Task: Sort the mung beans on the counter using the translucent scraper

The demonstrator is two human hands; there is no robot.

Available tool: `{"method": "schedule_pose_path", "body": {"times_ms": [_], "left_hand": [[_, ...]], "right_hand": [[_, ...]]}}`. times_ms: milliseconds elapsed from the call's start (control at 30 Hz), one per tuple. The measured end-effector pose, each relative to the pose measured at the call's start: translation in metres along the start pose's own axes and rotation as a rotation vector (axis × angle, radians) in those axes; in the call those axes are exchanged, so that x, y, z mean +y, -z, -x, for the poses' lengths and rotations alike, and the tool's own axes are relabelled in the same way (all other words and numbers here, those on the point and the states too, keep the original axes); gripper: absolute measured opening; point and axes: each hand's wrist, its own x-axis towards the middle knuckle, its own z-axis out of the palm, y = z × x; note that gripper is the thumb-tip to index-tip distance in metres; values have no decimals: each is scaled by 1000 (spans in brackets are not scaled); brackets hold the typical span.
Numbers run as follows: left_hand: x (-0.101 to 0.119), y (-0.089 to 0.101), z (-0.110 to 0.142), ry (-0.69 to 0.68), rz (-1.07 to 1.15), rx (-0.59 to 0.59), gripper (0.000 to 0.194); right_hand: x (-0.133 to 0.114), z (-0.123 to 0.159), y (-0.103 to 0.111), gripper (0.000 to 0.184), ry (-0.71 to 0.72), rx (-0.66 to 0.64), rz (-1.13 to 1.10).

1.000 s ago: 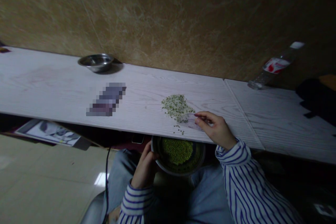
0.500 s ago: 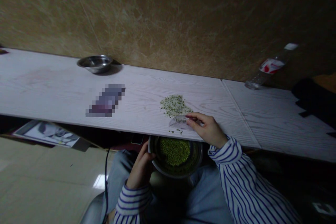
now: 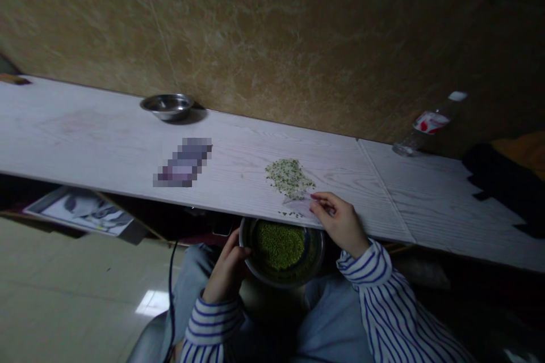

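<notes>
My left hand (image 3: 227,265) grips the left rim of a round metal bowl (image 3: 315,261), fingers outside and thumb over the edge. Green mung beans (image 3: 281,245) lie in the bowl, which sits just below the front edge of the table. Pinched between the thumb and fingers of my right hand (image 3: 340,220) is a thin, clear, half-round plastic piece, much like a protractor (image 3: 297,200). It rests at the near side of a pile of small green and pale bits (image 3: 287,176) on the tabletop. Several loose green beans (image 3: 290,214) lie closer to the edge.
On the whitish wooden table (image 3: 238,136) stand an empty steel bowl (image 3: 168,106) and, at the right, a clear plastic bottle (image 3: 428,125). A blurred-out flat object (image 3: 183,163) lies left of the pile. Dark cloth (image 3: 502,176) covers the far right; a wall rises behind.
The view has shifted slightly. My right hand has drawn the clear plastic piece a little toward the table's front edge, off the pile's near side. My left hand keeps its hold on the bowl.
</notes>
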Motion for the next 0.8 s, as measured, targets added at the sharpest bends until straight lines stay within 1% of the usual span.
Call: {"method": "schedule_pose_path", "body": {"times_ms": [100, 200, 300, 367, 467, 533, 567, 667, 700, 733, 800], "left_hand": [[1, 1, 1, -17, 19, 2, 51], [2, 3, 2, -39, 13, 24, 48], [4, 5, 3, -45, -6, 32, 50], [4, 7, 3, -29, -29, 24, 53], [2, 13, 5, -15, -53, 4, 56], [-1, 20, 9, -27, -45, 11, 56], [-3, 24, 11, -22, -55, 58, 56], [-7, 37, 19, -29, -87, 138, 58], [-9, 40, 21, -37, -88, 187, 58], [-10, 42, 23, -38, -92, 209, 59], [-15, 41, 26, 0, -119, 161, 61]], "right_hand": [[-9, 2, -10, 24, 5, -23, -7], [-18, 5, -17, 24, 14, -86, -13], [-23, 8, -18, 24, 29, -162, -17], [-24, 9, -17, 24, 32, -173, -30], [-20, 3, -12, 26, 20, -129, -99], [-13, -3, -8, 29, -4, -72, -175], [-9, -6, -6, 32, -24, -49, -214], [2, -13, -2, 41, -95, 20, -347], [4, -14, -1, 43, -113, 39, -388], [6, -15, -1, 45, -129, 55, -424], [7, -15, -1, 46, -155, 62, -473]]}}
